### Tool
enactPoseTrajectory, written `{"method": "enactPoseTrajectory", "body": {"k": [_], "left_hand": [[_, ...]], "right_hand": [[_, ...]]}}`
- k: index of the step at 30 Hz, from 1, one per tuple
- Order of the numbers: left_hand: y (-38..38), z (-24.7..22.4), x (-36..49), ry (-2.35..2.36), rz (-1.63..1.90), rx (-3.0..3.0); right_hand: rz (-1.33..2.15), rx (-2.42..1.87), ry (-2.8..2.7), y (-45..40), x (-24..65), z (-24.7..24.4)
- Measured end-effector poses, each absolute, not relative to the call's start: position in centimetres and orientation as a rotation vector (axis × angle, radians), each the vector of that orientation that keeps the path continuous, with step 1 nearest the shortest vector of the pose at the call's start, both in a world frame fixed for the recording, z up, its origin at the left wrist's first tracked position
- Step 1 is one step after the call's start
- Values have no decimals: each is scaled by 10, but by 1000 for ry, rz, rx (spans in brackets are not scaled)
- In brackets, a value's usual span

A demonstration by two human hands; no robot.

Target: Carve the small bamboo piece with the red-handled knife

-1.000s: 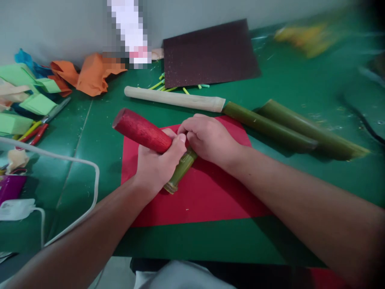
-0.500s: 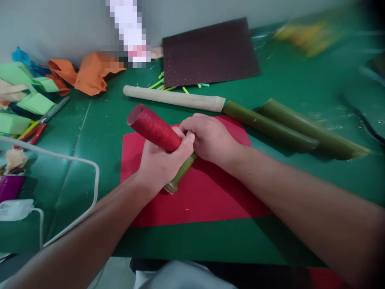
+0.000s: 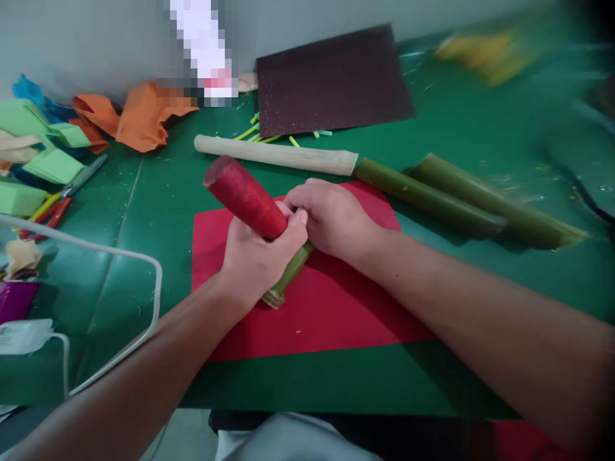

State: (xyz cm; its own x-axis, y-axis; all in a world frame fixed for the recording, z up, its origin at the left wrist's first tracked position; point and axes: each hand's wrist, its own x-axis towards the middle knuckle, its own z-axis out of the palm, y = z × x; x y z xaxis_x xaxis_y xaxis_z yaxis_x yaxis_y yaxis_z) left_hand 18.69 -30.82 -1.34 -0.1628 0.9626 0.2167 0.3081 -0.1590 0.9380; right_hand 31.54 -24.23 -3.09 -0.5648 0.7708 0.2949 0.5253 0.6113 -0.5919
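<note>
My left hand (image 3: 257,259) is wrapped round a red tube (image 3: 247,198), whose open end tilts up to the left. Beneath that hand, a short green bamboo piece (image 3: 291,274) slants over a red sheet (image 3: 336,314). My right hand (image 3: 331,218) is closed against the left one, fingertips touching by the tube's lower end; whatever it grips there is hidden by the fingers.
Behind my hands lie a pale stick (image 3: 273,153), two green bamboo pieces (image 3: 432,198) and a dark sheet (image 3: 331,83). Crumpled orange paper (image 3: 144,118), scissors (image 3: 57,208) and a white cable (image 3: 156,282) are at left.
The red tube's upper end has tipped slightly upward. Both hands keep nearly the same pose, and the whole view has shifted a little.
</note>
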Motion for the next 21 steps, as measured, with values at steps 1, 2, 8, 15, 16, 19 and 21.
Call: {"method": "enactPoseTrajectory", "body": {"k": [1,2,8,15,16,19,21], "left_hand": [[-307,-14,187,1482,1331,1484],[-307,-14,187,1483,1320,1487],[-308,-12,187,1467,1319,1545],[-308,-13,187,1449,1365,1499],[-307,-14,187,1429,1370,1488],[-306,-14,187,1400,1350,1489],[-307,-14,186,1423,1324,1523]], "right_hand": [[606,-1013,-2302,-243,315,-30],[609,-1005,-2300,-243,315,-29],[629,-1046,-2315,-243,317,-27],[622,-1062,-2306,-243,315,-29],[619,-1063,-2304,-243,315,-29],[623,-1045,-2294,-244,315,-27],[622,-1039,-2295,-243,316,-27]]}}
